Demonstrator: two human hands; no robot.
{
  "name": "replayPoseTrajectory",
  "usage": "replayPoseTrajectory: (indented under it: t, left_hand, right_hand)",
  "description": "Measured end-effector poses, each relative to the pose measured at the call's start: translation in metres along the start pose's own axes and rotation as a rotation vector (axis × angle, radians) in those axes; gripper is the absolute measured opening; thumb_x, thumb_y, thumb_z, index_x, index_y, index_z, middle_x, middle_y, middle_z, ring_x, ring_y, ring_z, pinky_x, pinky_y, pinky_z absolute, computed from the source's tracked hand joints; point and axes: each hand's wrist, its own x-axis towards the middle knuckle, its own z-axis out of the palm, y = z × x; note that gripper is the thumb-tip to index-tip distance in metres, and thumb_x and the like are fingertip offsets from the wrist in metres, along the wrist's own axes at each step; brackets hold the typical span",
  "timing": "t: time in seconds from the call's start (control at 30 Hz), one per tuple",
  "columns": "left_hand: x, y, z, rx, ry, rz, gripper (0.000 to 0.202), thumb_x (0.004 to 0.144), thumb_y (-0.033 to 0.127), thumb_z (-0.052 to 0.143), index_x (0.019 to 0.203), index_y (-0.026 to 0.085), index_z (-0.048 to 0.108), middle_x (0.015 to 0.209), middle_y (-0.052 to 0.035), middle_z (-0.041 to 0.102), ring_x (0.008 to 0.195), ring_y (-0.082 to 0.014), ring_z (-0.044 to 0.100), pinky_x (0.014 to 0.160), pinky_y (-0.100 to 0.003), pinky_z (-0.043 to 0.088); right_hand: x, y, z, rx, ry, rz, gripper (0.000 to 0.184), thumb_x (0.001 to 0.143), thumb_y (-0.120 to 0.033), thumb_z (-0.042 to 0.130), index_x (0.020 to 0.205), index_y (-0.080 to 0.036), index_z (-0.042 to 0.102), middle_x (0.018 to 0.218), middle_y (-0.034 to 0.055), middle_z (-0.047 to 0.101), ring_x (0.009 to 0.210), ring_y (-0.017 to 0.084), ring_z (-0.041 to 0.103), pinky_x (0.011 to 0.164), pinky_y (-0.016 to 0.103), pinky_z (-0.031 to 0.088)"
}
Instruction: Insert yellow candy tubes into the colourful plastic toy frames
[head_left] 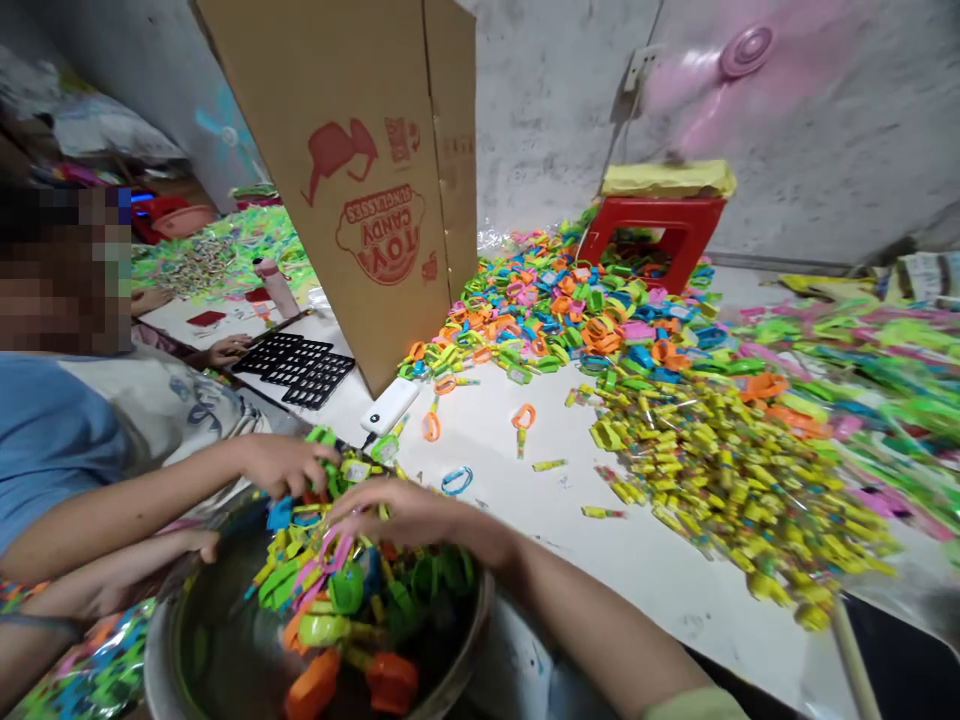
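Note:
My right hand (405, 512) reaches in from the lower right over a large metal basin (166, 650). Its fingers curl down round a pink plastic toy watch (339, 548) at the top of the heap; the fingertips are partly hidden. Beneath it lie orange, green and blue toy watches (394, 680) mixed with small yellow-wrapped candy tubes. My left hand does not show. A co-worker's hand (289, 465) rests on the same heap from the left. Another hand (199, 545), seemingly the co-worker's too, is at the basin's left rim.
On the white table (525, 540) lie a big heap of toy watches (555, 290) and a pile of yellow candy tubes (720, 480). A cardboard box (360, 170) stands behind the basin, by a white power bank (390, 405). A pink fan (746, 50) stands above a red stool (694, 240).

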Motion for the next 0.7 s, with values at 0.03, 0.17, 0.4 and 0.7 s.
replayPoseTrajectory:
  t: [0.03, 0.17, 0.4, 0.7]
  left_hand:
    - [-0.003, 0.008, 0.002, -0.058, -0.121, 0.072, 0.028, 0.069, 0.059, 0.073, 0.061, 0.032, 0.071, 0.07, -0.0025, 0.074, 0.085, -0.0182, 0.07, 0.099, -0.037, 0.048]
    - [0.001, 0.016, -0.008, -0.276, -0.255, 0.181, 0.016, 0.08, 0.049, 0.068, 0.08, 0.035, 0.075, 0.082, -0.0048, 0.077, 0.094, -0.0185, 0.071, 0.104, -0.038, 0.043]
    - [0.043, -0.043, -0.002, -0.226, -0.163, 0.063, 0.042, 0.073, 0.067, 0.064, 0.065, 0.026, 0.071, 0.075, -0.0084, 0.075, 0.09, -0.0195, 0.071, 0.1, -0.037, 0.045]
    - [0.039, -0.068, 0.05, -0.145, -0.109, -0.071, 0.032, 0.092, 0.036, 0.057, 0.116, 0.014, 0.058, 0.112, -0.0083, 0.063, 0.094, -0.0186, 0.064, 0.08, -0.038, 0.056]
  right_hand:
    - [-0.01, 0.01, -0.028, -0.107, 0.183, 0.078, 0.018, 0.088, -0.025, 0.065, 0.104, -0.025, 0.073, 0.105, -0.0032, 0.073, 0.095, 0.011, 0.066, 0.087, 0.02, 0.05]
    - [-0.05, 0.072, -0.125, -0.384, 0.666, 0.396, 0.029, 0.094, -0.024, 0.043, 0.091, -0.016, 0.071, 0.115, 0.0101, 0.068, 0.105, 0.012, 0.06, 0.103, 0.034, 0.041]
    - [-0.037, 0.14, -0.111, -0.462, 0.605, 0.396, 0.05, 0.091, -0.037, 0.056, 0.138, -0.019, 0.052, 0.142, 0.0167, 0.05, 0.135, 0.03, 0.042, 0.111, 0.057, 0.027]
    - [0.028, 0.101, -0.003, -0.425, 0.221, 0.032, 0.041, 0.085, -0.047, 0.067, 0.119, -0.024, 0.068, 0.131, 0.0095, 0.06, 0.125, 0.026, 0.049, 0.106, 0.042, 0.037]
